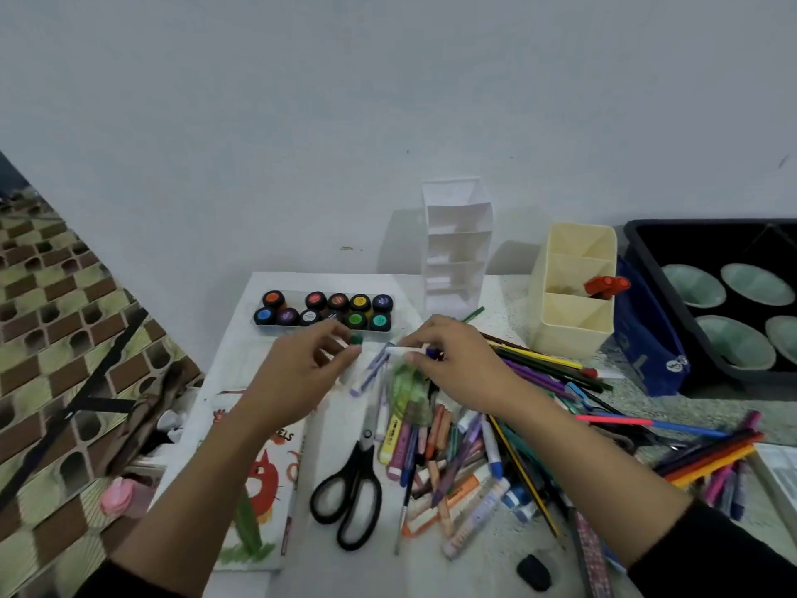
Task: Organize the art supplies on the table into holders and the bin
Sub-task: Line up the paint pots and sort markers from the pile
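Observation:
My left hand (302, 373) pinches a small green-tipped piece (356, 339) just in front of the tray of paint pots (321, 315). My right hand (457, 364) grips a white marker with a dark purple end (405, 350). Both hands hover over a heap of markers, crayons and pastels (453, 459). Coloured pencils (543, 364) fan out to the right. A white tiered holder (457, 243) and a cream compartment holder (575, 291) stand at the back. The black bin (647, 252) sits at far right.
Black scissors (349, 489) lie below my hands beside a colouring book (258, 476). A blue pencil case (647, 338) leans between the cream holder and the bin, which holds several green bowls (733, 347). A black eraser (534, 571) lies near the front edge.

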`<state>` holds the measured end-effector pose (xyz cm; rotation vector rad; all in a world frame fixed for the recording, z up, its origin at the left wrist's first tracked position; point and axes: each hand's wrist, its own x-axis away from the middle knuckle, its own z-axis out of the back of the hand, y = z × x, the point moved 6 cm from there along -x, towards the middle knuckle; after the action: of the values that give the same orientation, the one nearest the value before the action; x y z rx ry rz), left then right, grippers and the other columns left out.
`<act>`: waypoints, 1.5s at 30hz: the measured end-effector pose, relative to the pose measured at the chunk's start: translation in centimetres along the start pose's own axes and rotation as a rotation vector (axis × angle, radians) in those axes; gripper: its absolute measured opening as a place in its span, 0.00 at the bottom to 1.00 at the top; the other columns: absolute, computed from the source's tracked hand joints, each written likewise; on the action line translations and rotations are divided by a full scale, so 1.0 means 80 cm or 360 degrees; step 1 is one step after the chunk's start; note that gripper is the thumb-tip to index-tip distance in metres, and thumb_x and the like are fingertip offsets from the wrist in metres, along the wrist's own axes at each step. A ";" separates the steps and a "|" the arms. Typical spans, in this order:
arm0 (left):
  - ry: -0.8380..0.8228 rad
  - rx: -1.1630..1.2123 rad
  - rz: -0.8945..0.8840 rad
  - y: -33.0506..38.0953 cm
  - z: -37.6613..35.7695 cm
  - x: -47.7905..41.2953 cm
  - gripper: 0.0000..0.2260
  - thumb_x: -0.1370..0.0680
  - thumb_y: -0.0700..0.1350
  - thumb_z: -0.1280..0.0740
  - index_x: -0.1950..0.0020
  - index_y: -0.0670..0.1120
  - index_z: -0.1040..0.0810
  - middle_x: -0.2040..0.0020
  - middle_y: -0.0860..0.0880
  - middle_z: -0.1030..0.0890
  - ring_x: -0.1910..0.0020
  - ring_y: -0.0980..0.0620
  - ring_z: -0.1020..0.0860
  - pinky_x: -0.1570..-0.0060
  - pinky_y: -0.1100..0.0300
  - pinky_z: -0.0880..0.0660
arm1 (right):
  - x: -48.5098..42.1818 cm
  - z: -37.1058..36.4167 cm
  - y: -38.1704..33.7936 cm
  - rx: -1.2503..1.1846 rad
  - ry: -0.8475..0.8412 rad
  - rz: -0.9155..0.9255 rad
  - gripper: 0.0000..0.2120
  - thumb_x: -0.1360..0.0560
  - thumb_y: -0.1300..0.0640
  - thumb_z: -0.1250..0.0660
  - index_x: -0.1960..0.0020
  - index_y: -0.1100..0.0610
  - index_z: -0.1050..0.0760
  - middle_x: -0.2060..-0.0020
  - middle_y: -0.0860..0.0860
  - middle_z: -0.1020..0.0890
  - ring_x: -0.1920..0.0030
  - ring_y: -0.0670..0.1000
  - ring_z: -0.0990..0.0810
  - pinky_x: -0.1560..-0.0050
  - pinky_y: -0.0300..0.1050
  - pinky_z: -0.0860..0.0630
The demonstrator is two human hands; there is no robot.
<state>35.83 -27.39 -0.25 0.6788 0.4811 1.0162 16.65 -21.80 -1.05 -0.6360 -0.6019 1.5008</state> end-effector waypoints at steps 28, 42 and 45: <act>-0.0035 -0.0083 0.0323 -0.207 0.095 -0.042 0.10 0.27 0.52 0.24 0.47 0.50 0.15 0.59 0.56 0.16 0.65 0.63 0.18 0.66 0.74 0.27 | -0.169 -0.190 -0.102 -0.0042 -0.0091 0.0086 0.10 0.24 0.61 0.28 0.43 0.59 0.21 0.58 0.47 0.21 0.63 0.44 0.25 0.60 0.35 0.29; -0.0015 -0.0272 0.0250 -0.203 0.091 -0.037 0.13 0.25 0.54 0.27 0.41 0.53 0.16 0.50 0.55 0.14 0.59 0.61 0.20 0.56 0.70 0.28 | -0.163 -0.200 -0.114 0.0658 -0.0126 0.0408 0.12 0.22 0.47 0.32 0.50 0.53 0.14 0.51 0.50 0.20 0.47 0.53 0.25 0.52 0.52 0.26; -0.0018 -0.0296 0.0262 -0.206 0.090 -0.036 0.13 0.24 0.53 0.27 0.41 0.53 0.16 0.49 0.53 0.14 0.56 0.59 0.18 0.52 0.66 0.25 | -0.158 -0.206 -0.117 0.0771 -0.0129 0.0460 0.13 0.22 0.44 0.33 0.51 0.52 0.15 0.48 0.48 0.21 0.44 0.51 0.28 0.53 0.49 0.34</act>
<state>49.18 -37.88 -6.75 0.5637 0.3192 1.1954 35.05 -34.42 -5.63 -0.2922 -0.1918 1.8672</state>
